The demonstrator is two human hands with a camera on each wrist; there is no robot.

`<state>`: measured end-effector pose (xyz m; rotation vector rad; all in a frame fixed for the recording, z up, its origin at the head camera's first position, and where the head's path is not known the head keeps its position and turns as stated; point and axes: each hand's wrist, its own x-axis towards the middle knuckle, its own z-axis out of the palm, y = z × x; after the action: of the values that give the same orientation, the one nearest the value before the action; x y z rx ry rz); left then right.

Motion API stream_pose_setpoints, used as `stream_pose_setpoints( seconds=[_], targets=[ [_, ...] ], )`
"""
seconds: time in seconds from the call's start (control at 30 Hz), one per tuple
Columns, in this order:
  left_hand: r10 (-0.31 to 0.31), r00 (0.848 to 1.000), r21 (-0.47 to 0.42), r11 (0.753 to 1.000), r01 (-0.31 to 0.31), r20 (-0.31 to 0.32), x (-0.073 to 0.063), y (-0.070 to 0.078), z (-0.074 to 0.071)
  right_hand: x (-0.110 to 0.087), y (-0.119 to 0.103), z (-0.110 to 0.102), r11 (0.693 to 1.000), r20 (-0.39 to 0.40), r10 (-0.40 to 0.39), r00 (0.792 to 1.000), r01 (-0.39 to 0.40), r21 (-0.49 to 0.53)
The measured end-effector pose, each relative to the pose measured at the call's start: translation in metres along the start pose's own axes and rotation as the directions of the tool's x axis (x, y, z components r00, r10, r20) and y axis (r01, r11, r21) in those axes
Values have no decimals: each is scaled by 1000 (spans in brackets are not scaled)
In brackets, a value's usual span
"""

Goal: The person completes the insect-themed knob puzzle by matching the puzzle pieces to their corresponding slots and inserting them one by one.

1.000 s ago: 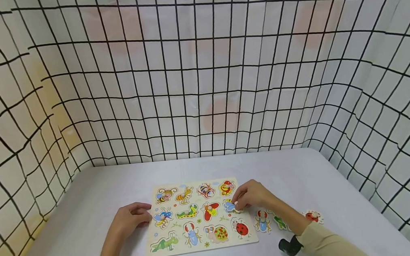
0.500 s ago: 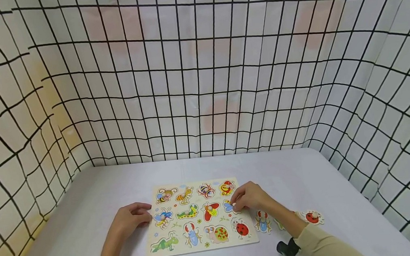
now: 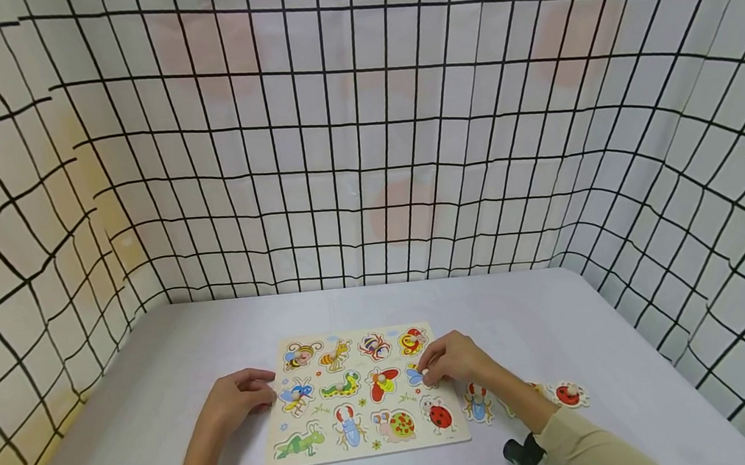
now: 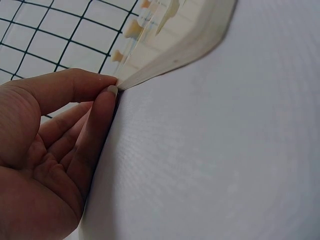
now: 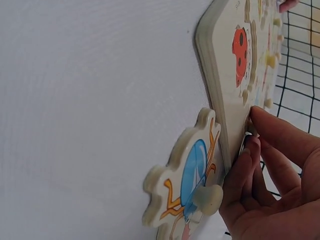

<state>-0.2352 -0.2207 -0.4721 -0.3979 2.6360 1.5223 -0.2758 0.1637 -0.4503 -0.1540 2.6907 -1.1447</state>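
pinching blue-winged pc [image 3: 414,374] on board [image 3: 330,452], r grip [image 3: 451,357] nearly closed; l grip [image 3: 237,401] pinches board's l edge, tips tgthr.

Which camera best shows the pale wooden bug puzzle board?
The head view: it shows nearly all of the pale rectangular wooden puzzle board, though the right hand's fingers hide some right edge. The left wrist view shows just a slanted end with pale knobs; the right wrist view, a corner with a red ladybird picture.

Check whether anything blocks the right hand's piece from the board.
Nothing visible does: the right hand pinches the piece at the board's right side; the loose beetle lies beside the board. The hand partly hides the spot.
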Motion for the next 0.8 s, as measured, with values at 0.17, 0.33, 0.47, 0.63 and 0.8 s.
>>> stream_pose_setpoints(
  seconds=[0.17,0.33,0.47,0.63,0.8],
  targets=[
    [-4,1000,-1,1000,4,-1,1,-1,0,0,1,-2,1000,26,-7,1000,6,14],
    [-3,1000,-8,1000,3,-3,1,-1,0,0,1,-4,999,35,-6,999,5,33],
    [-7,1000,-15,1000,7,-4,1,-1,0,0,2,-4,999,36,-6,999,5,41],
    [-11,1000,-17,1000,11,-8,0,0,1,0,2,-3,999,34,-9,999,7,36],
    [-15,1000,-19,1000,14,-5,0,1,0,0,2,-3,999,35,-5,999,4,41]
  ],
)
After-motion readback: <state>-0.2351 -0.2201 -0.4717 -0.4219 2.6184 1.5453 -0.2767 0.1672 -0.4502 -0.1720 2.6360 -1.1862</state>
